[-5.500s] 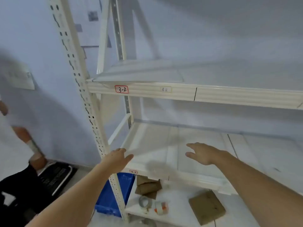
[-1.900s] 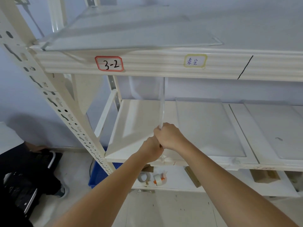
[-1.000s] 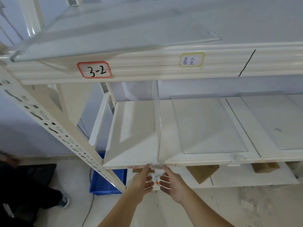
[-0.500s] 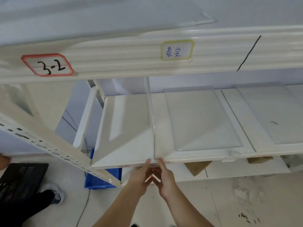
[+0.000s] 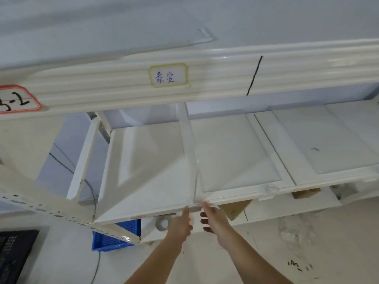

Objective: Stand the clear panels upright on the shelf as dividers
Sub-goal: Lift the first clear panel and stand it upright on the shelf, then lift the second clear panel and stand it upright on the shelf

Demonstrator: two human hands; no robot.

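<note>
Your left hand [image 5: 180, 225] and right hand [image 5: 215, 219] meet at the front edge of the shelf [image 5: 147, 181], either side of the upright clear panel [image 5: 189, 152]. To its right, a second panel [image 5: 235, 156] lies flat. Below the shelf sit a tape roll [image 5: 163, 223], a crate [image 5: 117, 235] further left, and a cardboard piece [image 5: 233, 209] to the right.

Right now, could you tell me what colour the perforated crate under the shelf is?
Blue; the crate shows in the head view.
</note>
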